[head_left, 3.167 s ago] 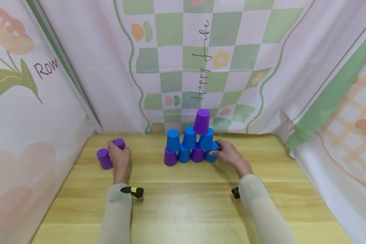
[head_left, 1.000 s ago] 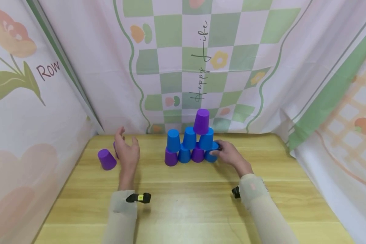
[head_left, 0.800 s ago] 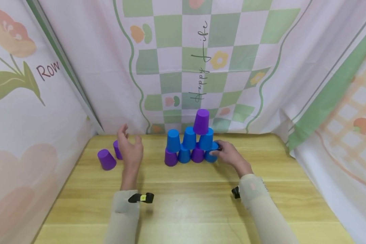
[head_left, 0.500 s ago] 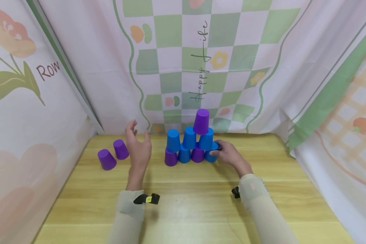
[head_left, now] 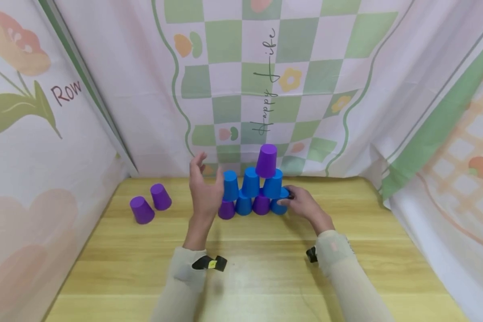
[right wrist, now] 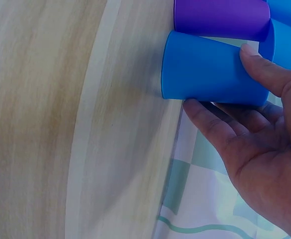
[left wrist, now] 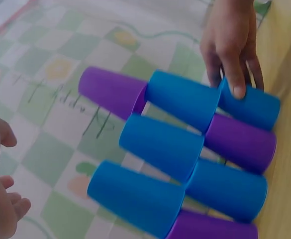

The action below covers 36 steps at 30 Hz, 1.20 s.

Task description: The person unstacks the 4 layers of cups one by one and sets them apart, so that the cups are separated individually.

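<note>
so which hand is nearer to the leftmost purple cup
Left. The left hand is to the right of the leftmost purple cup; the right hand is farther right, holding a blue cup.

The head view is evenly bright, with a pale sheen on the tabletop and soft shadows beside the sleeves; its edges look stretched. Both wrist views are dimmer and softer, the left hazy, the right showing a diffuse shadow.
</note>
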Available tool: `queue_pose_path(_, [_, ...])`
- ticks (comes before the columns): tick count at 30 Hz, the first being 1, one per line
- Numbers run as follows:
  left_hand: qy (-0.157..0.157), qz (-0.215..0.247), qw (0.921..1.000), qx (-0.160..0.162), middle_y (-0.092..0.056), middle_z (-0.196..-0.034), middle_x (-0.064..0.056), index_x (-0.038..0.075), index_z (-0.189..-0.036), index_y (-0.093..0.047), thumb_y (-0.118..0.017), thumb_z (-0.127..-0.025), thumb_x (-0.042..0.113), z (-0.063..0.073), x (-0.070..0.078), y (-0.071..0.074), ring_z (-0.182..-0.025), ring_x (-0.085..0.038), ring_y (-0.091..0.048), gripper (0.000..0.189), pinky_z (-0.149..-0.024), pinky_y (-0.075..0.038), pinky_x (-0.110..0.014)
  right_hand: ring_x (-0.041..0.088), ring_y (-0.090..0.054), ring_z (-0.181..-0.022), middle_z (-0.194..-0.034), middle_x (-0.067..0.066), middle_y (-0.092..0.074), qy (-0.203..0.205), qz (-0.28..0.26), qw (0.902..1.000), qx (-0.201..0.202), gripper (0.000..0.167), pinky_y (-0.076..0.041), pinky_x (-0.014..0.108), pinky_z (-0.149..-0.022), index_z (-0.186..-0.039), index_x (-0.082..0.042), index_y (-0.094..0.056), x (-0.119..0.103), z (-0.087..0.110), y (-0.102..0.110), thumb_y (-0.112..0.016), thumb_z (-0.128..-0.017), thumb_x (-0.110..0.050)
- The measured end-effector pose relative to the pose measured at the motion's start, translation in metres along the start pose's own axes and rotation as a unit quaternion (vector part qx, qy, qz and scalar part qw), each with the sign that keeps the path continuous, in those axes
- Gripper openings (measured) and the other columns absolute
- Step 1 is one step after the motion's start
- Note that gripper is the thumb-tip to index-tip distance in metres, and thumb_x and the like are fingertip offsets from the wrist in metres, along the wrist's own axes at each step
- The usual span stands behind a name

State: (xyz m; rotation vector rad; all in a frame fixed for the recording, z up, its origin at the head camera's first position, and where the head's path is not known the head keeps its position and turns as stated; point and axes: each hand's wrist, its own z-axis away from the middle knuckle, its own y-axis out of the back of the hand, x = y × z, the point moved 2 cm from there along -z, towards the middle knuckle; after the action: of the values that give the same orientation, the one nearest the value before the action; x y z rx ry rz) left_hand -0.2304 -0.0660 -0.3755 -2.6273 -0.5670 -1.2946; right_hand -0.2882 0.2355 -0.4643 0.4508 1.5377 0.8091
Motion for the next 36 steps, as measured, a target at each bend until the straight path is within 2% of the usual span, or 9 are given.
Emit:
queue_pose_path(3, [-0.012, -0.006, 0.9997, -0.018, -0.052, -0.151, -0.014, 0.002, -0.151, -0.043, -0.068, -0.1, 0.005, 0.001, 0.006, -0.014, -0.144, -0.025, -0.047, 0.057, -0.123, -0.04, -0.041, 0.039, -0.066, -0.117, -0.13, 0.023, -0.069, 0.0, 0.001, 1.0, 0.003, 0.047, -0.057, 0.056, -0.1, -0.139, 0.002, -0.061, 0.001, 0.001, 0.001, -0.071, -0.101, -0.023])
queue_pose_path(10, [-0.012, -0.009, 0.9988, -0.045, -0.052, -0.152, -0.017, -0.002, -0.15, -0.043, -0.074, -0.097, 0.011, 0.002, 0.011, -0.044, -0.141, -0.033, -0.05, 0.062, -0.121, -0.043, -0.047, 0.039, -0.066, -0.118, -0.129, 0.022, -0.07, 0.006, -0.005, 0.9999, 0.006, 0.047, -0.057, 0.057, -0.101, -0.139, 0.001, -0.062, 0.003, 0.002, -0.001, -0.072, -0.1, -0.023])
queue_pose_path(13, [-0.01, -0.01, 0.998, -0.062, -0.052, -0.152, -0.017, -0.002, -0.151, -0.043, -0.076, -0.097, 0.015, 0.002, 0.012, -0.057, -0.142, -0.032, -0.05, 0.066, -0.121, -0.043, -0.047, 0.042, -0.066, -0.121, -0.131, 0.023, -0.069, 0.012, -0.007, 0.9999, 0.006, 0.048, -0.056, 0.058, -0.102, -0.139, 0.001, -0.061, 0.002, 0.001, -0.001, -0.072, -0.1, -0.024])
queue_pose_path(18, [0.023, -0.009, 0.9949, -0.098, -0.051, -0.153, -0.015, 0.006, -0.156, -0.04, -0.078, -0.097, 0.029, 0.002, 0.014, -0.076, -0.143, -0.031, -0.05, 0.074, -0.119, -0.046, -0.05, 0.042, -0.067, -0.121, -0.13, 0.024, -0.07, 0.014, -0.002, 0.9998, 0.011, 0.047, -0.055, 0.059, -0.104, -0.139, 0.002, -0.062, 0.0, 0.0, 0.0, -0.072, -0.1, -0.023])
queue_pose_path(21, [0.037, -0.008, 0.9926, -0.115, -0.05, -0.154, -0.015, 0.009, -0.157, -0.038, -0.078, -0.097, 0.031, 0.0, 0.014, -0.087, -0.142, -0.034, -0.05, 0.076, -0.116, -0.048, -0.053, 0.041, -0.067, -0.119, -0.129, 0.024, -0.07, 0.014, 0.001, 0.9998, 0.011, 0.046, -0.055, 0.059, -0.104, -0.139, 0.002, -0.062, -0.001, 0.001, 0.001, -0.071, -0.101, -0.022])
queue_pose_path(26, [0.023, -0.018, 0.9912, -0.129, -0.051, -0.151, -0.018, 0.007, -0.157, -0.037, -0.079, -0.096, 0.023, -0.006, 0.012, -0.102, -0.137, -0.039, -0.053, 0.075, -0.112, -0.051, -0.053, 0.04, -0.068, -0.117, -0.127, 0.024, -0.071, 0.018, -0.001, 0.9998, 0.009, 0.044, -0.056, 0.058, -0.103, -0.137, 0.002, -0.063, -0.002, 0.001, 0.0, -0.072, -0.1, -0.021])
queue_pose_path(30, [0.013, -0.031, 0.9905, -0.133, -0.053, -0.149, -0.019, 0.005, -0.156, -0.038, -0.08, -0.095, 0.019, -0.007, 0.007, -0.11, -0.134, -0.037, -0.055, 0.076, -0.111, -0.052, -0.051, 0.04, -0.068, -0.117, -0.127, 0.024, -0.071, 0.016, 0.001, 0.9998, 0.007, 0.044, -0.055, 0.058, -0.103, -0.137, 0.002, -0.063, -0.001, 0.001, -0.001, -0.072, -0.1, -0.021])
queue_pose_path(36, [0.03, -0.043, 0.9903, -0.129, -0.054, -0.147, -0.016, 0.006, -0.156, -0.04, -0.08, -0.095, 0.018, -0.001, 0.002, -0.12, -0.132, -0.032, -0.056, 0.074, -0.11, -0.054, -0.048, 0.039, -0.068, -0.117, -0.128, 0.023, -0.071, 0.006, 0.004, 0.9999, 0.01, 0.044, -0.055, 0.058, -0.103, -0.137, 0.001, -0.063, 0.0, 0.001, -0.001, -0.072, -0.1, -0.022])
